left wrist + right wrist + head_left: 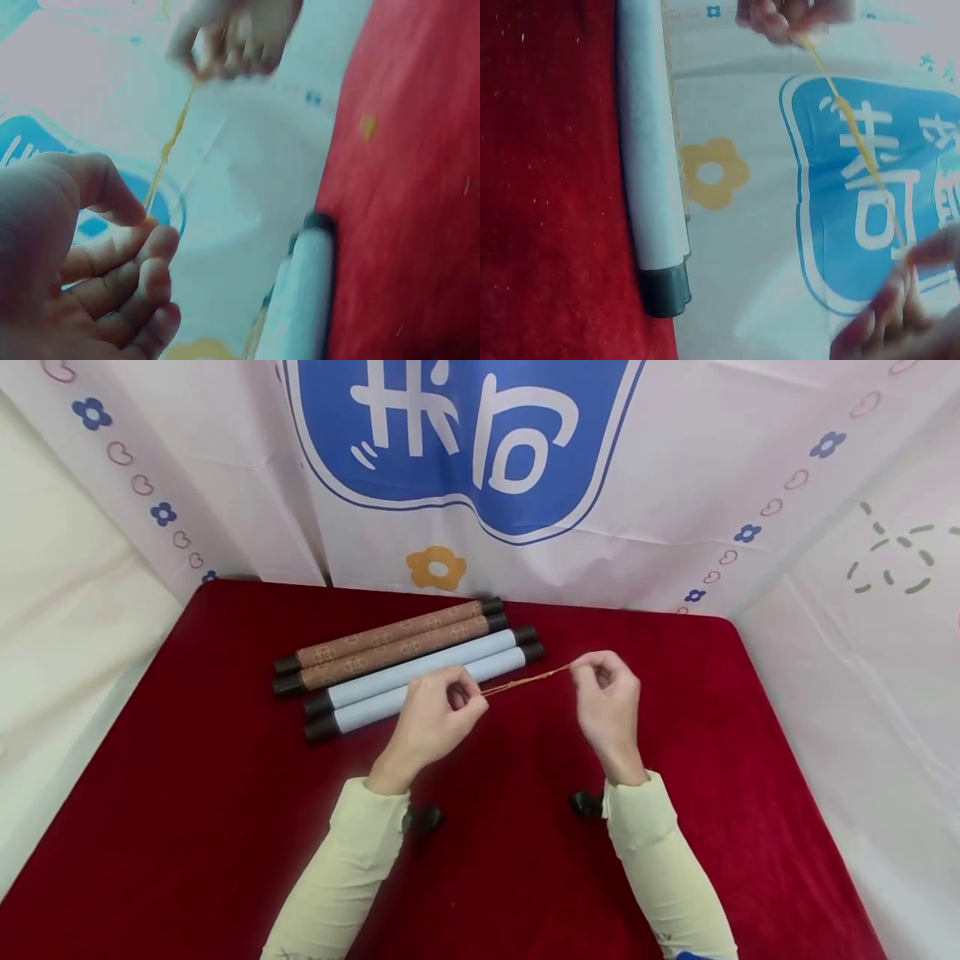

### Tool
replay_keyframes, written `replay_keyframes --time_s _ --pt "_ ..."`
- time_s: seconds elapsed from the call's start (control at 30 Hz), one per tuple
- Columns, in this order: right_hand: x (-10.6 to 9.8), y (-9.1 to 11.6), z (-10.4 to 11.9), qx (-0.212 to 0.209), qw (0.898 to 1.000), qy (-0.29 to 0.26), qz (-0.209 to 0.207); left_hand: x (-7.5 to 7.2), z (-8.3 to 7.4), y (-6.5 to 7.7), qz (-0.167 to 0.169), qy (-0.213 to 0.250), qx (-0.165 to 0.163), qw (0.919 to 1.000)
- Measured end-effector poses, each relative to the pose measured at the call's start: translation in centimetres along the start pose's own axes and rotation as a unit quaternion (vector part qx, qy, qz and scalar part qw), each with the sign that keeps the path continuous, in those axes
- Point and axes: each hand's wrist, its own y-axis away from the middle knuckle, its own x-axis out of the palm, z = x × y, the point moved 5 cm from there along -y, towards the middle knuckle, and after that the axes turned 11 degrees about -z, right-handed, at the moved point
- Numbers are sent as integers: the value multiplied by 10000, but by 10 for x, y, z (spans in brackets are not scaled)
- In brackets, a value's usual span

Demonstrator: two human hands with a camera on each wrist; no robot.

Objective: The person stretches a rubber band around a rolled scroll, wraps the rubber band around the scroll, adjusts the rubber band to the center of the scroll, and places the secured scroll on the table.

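A thin yellow rubber band [528,680] is drawn out in a line between my two hands, its strands close together and thicker near the middle. My left hand [438,714] pinches one end between thumb and index finger. At the other end, thumb and fingertips of my right hand [609,700] hold it, a little farther from me. Below and behind the left hand lie two pale blue scrolls [420,673] with black end knobs, partly hidden by that hand. In the right wrist view, a blue scroll [649,135] lies left of the band [859,139].
Beyond the blue scrolls, two brown patterned scrolls [393,639] lie side by side on the red cloth [187,827] of the table. A white printed curtain [637,560] hangs along the back edge, with white sheets [862,693] at the sides.
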Motion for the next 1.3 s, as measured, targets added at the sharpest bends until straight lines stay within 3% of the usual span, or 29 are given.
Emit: replay_keyframes --time_s 0.07,0.13,0.23,0.37,0.47,0.77,0.93,1.3 --pt "11 5 6 -446 9963 -29 735 8 -5 2 358 232 84 9991" --pt "21 12 11 -752 9855 45 1518 14 -9 4 672 276 246 9971" --pt "26 20 14 -929 9726 275 2112 15 -11 4 766 244 343 9962" --pt "22 21 16 -924 9699 471 2202 4 -11 1 375 248 346 9984" --pt "22 21 17 -968 9640 552 2413 -1 -13 1 251 270 552 9978" --pt "25 24 20 -1093 9502 632 2850 11 -15 4 1054 331 1070 9881" --pt "25 25 21 -1140 9471 715 2915 14 -13 5 1146 197 1204 9859" --pt "24 25 21 -1211 9387 901 3100 20 -9 6 1326 282 1102 9846"
